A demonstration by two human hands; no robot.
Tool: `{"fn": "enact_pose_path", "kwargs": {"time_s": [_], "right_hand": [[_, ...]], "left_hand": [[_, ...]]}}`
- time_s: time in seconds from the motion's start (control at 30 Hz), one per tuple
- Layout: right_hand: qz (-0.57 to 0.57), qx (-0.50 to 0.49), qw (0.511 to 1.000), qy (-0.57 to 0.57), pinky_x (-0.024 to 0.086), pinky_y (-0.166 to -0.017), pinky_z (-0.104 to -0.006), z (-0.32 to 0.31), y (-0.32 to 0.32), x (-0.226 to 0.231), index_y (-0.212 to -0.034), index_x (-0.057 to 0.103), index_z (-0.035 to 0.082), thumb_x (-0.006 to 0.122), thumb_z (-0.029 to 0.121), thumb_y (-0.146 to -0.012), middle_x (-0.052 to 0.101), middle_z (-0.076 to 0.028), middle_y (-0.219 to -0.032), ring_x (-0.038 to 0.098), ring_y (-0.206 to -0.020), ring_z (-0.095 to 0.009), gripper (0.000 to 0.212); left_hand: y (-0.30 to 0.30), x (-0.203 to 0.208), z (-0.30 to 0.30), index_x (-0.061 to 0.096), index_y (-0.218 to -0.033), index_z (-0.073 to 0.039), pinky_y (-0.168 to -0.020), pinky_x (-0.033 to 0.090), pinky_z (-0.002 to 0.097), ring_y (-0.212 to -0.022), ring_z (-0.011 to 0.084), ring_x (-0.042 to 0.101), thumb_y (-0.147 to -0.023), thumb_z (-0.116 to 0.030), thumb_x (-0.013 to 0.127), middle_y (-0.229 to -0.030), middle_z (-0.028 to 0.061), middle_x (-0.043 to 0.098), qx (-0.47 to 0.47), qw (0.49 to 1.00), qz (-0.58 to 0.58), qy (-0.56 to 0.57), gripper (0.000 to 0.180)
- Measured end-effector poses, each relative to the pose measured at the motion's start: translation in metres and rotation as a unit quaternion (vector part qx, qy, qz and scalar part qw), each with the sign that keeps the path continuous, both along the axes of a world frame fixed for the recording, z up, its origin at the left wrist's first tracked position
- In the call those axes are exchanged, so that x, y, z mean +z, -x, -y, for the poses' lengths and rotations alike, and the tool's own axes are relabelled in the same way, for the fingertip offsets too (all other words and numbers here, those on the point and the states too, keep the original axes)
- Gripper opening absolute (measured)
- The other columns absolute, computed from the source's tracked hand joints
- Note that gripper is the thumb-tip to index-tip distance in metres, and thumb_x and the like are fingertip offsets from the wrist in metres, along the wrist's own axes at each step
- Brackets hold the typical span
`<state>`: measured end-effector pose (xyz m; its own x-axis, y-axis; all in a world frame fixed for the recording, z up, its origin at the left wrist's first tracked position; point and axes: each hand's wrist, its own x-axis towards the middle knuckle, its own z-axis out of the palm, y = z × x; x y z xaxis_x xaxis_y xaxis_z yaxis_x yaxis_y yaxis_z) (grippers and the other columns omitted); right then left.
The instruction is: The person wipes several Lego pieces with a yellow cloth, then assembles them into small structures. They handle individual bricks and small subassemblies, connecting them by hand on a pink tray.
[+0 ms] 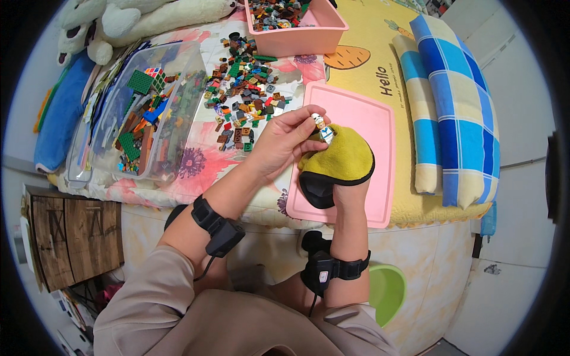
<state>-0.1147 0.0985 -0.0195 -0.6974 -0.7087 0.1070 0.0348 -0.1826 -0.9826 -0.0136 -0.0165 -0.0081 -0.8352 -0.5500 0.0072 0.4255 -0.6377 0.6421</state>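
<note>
Between the thumb and fingers of my left hand is a small white toy minifigure with blue markings, pinched upright over the bed. My right hand is tucked inside a yellow-green cloth mitt with black trim; only the wrist shows, and its fingers are hidden. The mitt's upper edge touches the minifigure. Beneath both hands lies a pink plastic lid. Farther off to the left, loose toy bricks in brown, green, grey and red spread over the flowered sheet.
A clear plastic box of built brick pieces and a puzzle cube stands at left. Behind the loose bricks is a pink bin of more bricks. Checked blue cushions lie at right, a white plush toy far left. A green basin sits below.
</note>
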Motion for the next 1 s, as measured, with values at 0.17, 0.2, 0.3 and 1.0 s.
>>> {"fn": "enact_pose_path", "kwargs": {"time_s": [0.17, 0.2, 0.3, 1.0], "right_hand": [[0.004, -0.011, 1.0, -0.001, 0.047, -0.09, -0.0322, 0.004, 0.004, -0.004, -0.117, 0.057, -0.001, 0.064, 0.011, -0.088, 0.063, -0.01, -0.113, 0.059, -0.102, -0.019, 0.032], [0.015, -0.006, 1.0, 0.002, 0.047, -0.089, -0.032, 0.004, 0.004, -0.005, -0.117, 0.057, -0.001, 0.064, 0.011, -0.088, 0.063, -0.01, -0.113, 0.059, -0.102, -0.019, 0.033], [0.06, 0.005, 0.998, 0.012, 0.047, -0.089, -0.0315, 0.006, 0.003, -0.005, -0.117, 0.057, -0.001, 0.065, 0.012, -0.088, 0.062, -0.009, -0.113, 0.059, -0.102, -0.018, 0.033], [0.082, 0.096, 0.992, 0.022, 0.052, -0.085, -0.0337, 0.004, 0.005, -0.004, -0.125, 0.053, -0.002, 0.066, 0.015, -0.087, 0.063, -0.012, -0.115, 0.063, -0.099, -0.021, 0.044]], "left_hand": [[0.003, 0.003, -0.004, 0.051, -0.127, -0.003, -0.076, 0.059, 0.0239, -0.095, 0.0146, 0.065, -0.097, -0.01, 0.052, -0.109, 0.0092, 0.063, 0.014, 0.999, -0.031, -0.008, 0.031], [0.003, 0.003, -0.005, 0.05, -0.128, -0.003, -0.076, 0.059, 0.0239, -0.095, 0.0145, 0.065, -0.097, -0.01, 0.052, -0.108, 0.0092, 0.063, 0.016, 0.999, -0.04, -0.004, 0.032], [0.004, 0.0, -0.004, 0.05, -0.13, -0.004, -0.072, 0.058, 0.0226, -0.093, 0.0137, 0.065, -0.097, -0.009, 0.053, -0.107, 0.0088, 0.064, 0.033, 0.999, -0.003, -0.004, 0.033], [0.004, -0.001, -0.002, 0.056, -0.128, -0.01, -0.057, 0.049, 0.012, -0.077, 0.002, 0.059, -0.095, -0.012, 0.058, -0.107, 0.0033, 0.065, 0.053, 0.991, -0.01, -0.123, 0.034]]}}
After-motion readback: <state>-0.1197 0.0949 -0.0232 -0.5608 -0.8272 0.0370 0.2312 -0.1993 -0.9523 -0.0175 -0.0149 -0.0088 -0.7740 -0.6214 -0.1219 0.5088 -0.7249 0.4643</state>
